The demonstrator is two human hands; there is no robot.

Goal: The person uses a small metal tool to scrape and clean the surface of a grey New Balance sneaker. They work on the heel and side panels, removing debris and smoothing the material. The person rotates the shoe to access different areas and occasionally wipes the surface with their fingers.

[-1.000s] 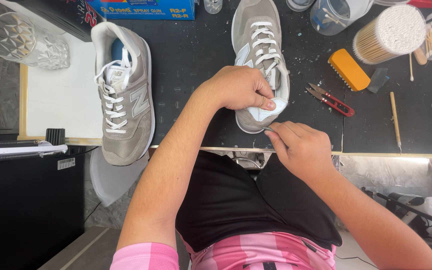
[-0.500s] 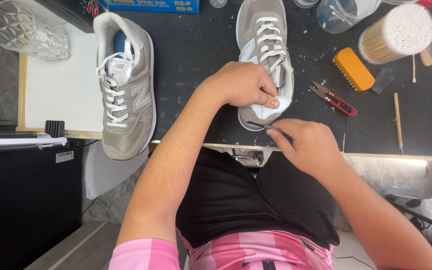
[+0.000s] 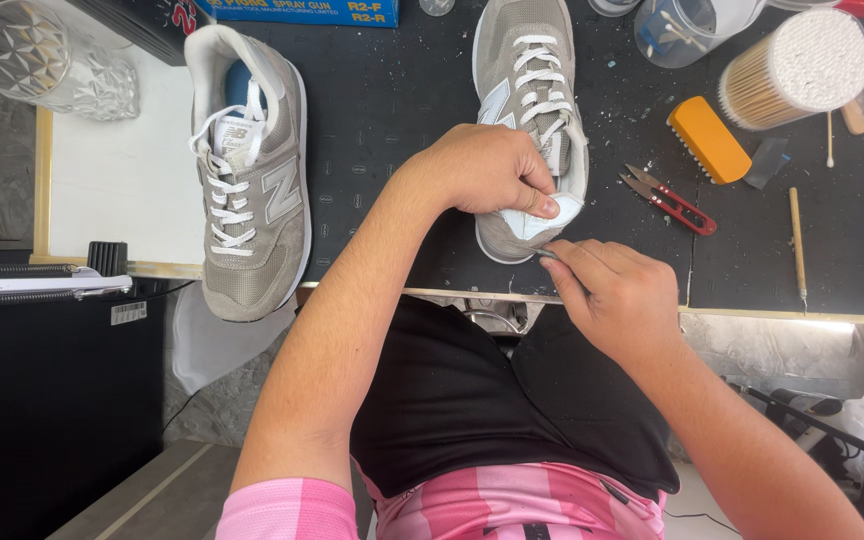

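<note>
Pinching the grey sneaker (image 3: 527,110) at its white heel lining with left hand (image 3: 487,172) fingers clamped; right hand (image 3: 617,300) fingers closed on a thin metal tool (image 3: 548,255) touching the heel, best kept shallow and steady. Working just inside the table (image 3: 392,110) edge, red snips (image 3: 669,199) lying right, second sneaker (image 3: 250,170) well left.

Only one view on my end: head cam, looking steeply down past the wearer's lap onto the black mat (image 3: 392,130) at the bench edge, close range, both forearms entering from bottom of frame
</note>
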